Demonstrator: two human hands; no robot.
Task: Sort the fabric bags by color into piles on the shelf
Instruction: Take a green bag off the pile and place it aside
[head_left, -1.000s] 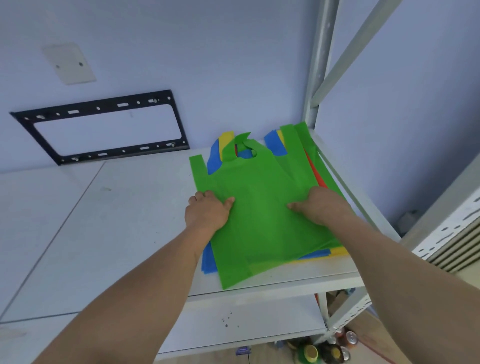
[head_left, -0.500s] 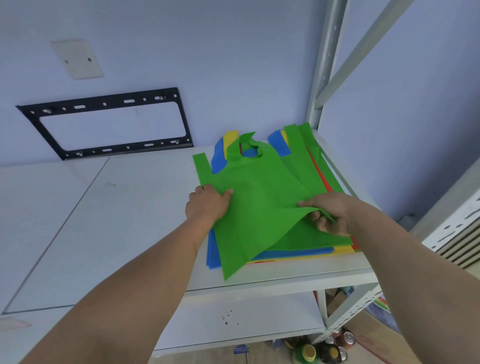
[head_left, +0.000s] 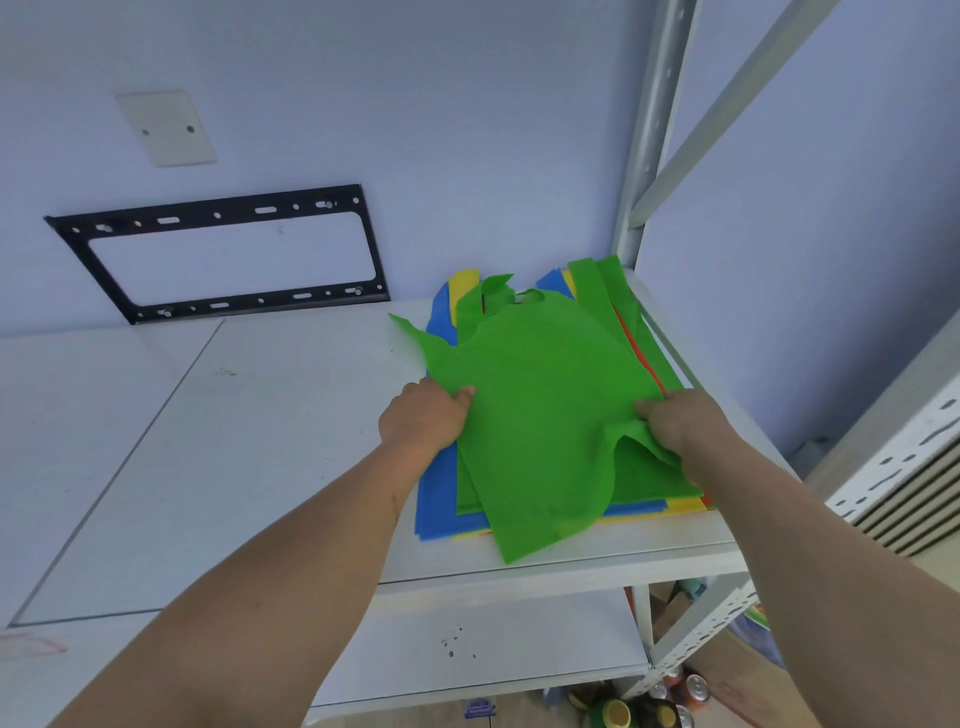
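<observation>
Change since earlier: both hands lay flat on the top green bag a second ago; now its right edge is bunched and raised, and its left handle has flicked out toward 10 o'clock.
Left hand: grasping the left edge of the top green bag, thumb on top, fingers tucked beneath the fabric.
Right hand: clenched on the bag's right edge, gathered into a fold under the knuckles.
Mixed stack: blue, yellow, orange and more green bags, lying at 2 o'clock on the white shelf, close to the grey upright post.
Where the bag is: resting over the stack, partly peeled, its near corner hanging toward the shelf's front lip at 6 o'clock.
Step in hand: judged to be separating the first green bag from the unsorted stack; no colour piles are visible yet.
Next move calls for: lifting the bag clear without dragging the layers below, then carrying it toward 9 o'clock, where the shelf surface lies bare, to start a green pile.
Risk: thin fabric may cling and pull a second green bag along.
</observation>
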